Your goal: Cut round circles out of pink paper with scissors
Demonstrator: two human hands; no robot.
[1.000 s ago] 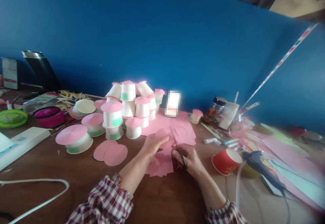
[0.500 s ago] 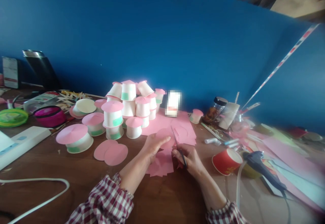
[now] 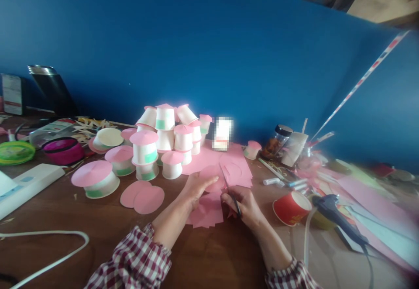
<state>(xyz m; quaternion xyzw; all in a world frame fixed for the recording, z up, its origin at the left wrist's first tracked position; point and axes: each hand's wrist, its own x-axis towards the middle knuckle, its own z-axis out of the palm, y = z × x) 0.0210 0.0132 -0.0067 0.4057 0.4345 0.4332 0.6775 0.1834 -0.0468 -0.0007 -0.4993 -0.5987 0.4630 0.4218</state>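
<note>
My left hand [image 3: 196,187] is closed on a piece of pink paper [image 3: 211,184], its thumb lying on top. From the right, my right hand [image 3: 244,204] grips a pair of scissors [image 3: 235,201] with dark handles. The blades point up and away along the right edge of the paper. Below my hands lies a pink sheet with a jagged edge [image 3: 206,212], and a larger pink sheet [image 3: 203,160] spreads out behind. Two pink paper discs [image 3: 149,199] overlap to the left of my left forearm.
White paper cups with pink cone tops [image 3: 145,149] stand stacked left of centre. On the right are a red paper cup [image 3: 292,208], a glue gun [image 3: 342,219] and a lidded jar [image 3: 279,138]. A white power strip [image 3: 36,184] and cable [image 3: 65,233] lie left.
The whole view has shifted very slightly. Both hands stay in nearly the same place, with the scissors still at the paper's edge.
</note>
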